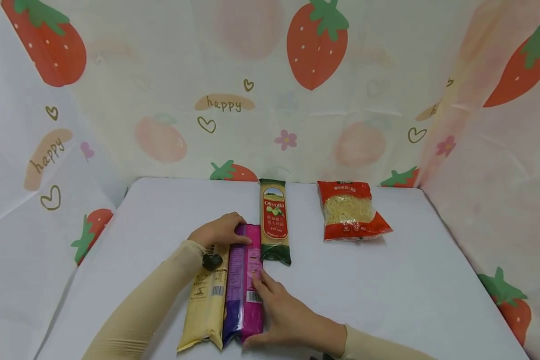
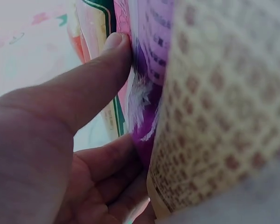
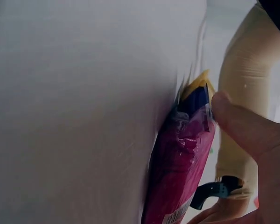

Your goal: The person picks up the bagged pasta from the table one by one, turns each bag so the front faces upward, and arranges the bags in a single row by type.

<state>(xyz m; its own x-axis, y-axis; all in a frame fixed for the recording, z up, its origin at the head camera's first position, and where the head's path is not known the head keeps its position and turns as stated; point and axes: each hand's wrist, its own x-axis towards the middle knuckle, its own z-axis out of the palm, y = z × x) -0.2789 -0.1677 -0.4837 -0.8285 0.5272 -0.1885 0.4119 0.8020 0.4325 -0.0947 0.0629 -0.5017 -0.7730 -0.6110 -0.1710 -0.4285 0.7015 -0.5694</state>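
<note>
A long purple-and-pink noodle packet lies beside a cream-coloured noodle packet on the white table. My left hand grips the purple packet's far end, its thumb on top and its fingers bent at the end, as the left wrist view shows. Along the near right side of that packet, my right hand touches it with outstretched fingers, the thumb at the near end. Most of the right fingers are out of sight in the right wrist view. A green-and-gold spaghetti packet lies just beyond, close to the purple one's far right edge.
A red bag of pasta with a see-through window lies at the back right of the white table. Strawberry-patterned cloth hangs behind and at both sides. Dark straps sit at the wrists.
</note>
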